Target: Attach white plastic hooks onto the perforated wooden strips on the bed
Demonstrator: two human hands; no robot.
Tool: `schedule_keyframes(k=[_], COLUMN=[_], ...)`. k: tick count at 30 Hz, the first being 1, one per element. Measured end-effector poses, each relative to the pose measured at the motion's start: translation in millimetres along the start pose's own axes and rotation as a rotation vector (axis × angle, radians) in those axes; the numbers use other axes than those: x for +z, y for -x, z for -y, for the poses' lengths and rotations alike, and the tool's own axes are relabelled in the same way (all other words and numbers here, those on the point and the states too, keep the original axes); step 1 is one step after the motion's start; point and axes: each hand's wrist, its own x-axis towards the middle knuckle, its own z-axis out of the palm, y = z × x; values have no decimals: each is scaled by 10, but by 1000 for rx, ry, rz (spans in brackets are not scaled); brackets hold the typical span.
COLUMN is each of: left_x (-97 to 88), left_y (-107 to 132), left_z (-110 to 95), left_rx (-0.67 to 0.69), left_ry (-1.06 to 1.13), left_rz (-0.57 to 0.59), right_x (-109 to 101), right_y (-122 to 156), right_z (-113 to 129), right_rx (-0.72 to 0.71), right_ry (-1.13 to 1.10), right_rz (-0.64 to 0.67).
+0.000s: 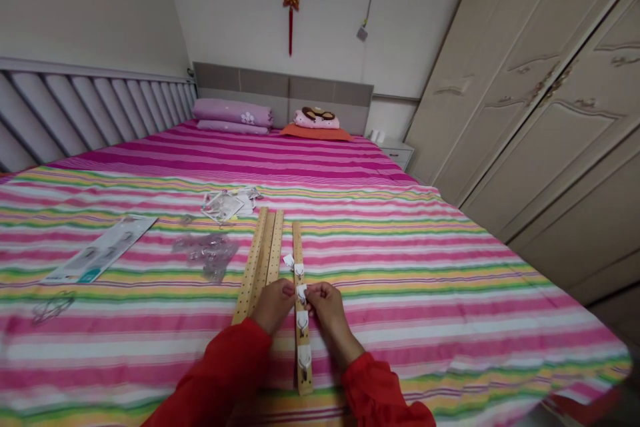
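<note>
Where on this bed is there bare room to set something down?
Free: the striped bedspread right of the single wooden strip, and the magenta stretch between the hook packets and the pillows. Crowded: left of the strip, with the stacked strips, packets and packaging card, and where the left hand and right hand pinch a white hook.

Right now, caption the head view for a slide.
On a striped bedspread, left hand and right hand pinch a white hook on a wooden strip.

A home bedroom — striped bed, pillows, big wardrobe.
</note>
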Motion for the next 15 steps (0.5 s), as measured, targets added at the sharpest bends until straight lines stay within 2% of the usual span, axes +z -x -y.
schedule_keyframes(k=[6, 15], left_x=[37, 111], left_y=[18, -17], left_z=[-14, 52], left_rx=[16, 83], left_ry=[-44, -225], left_rz=[11, -67], right_x=[-5, -21], right_y=[-28, -53], right_z=[-64, -106], right_rx=[-28, -68], right_ry=[24, 96], right_rz=[-4, 1])
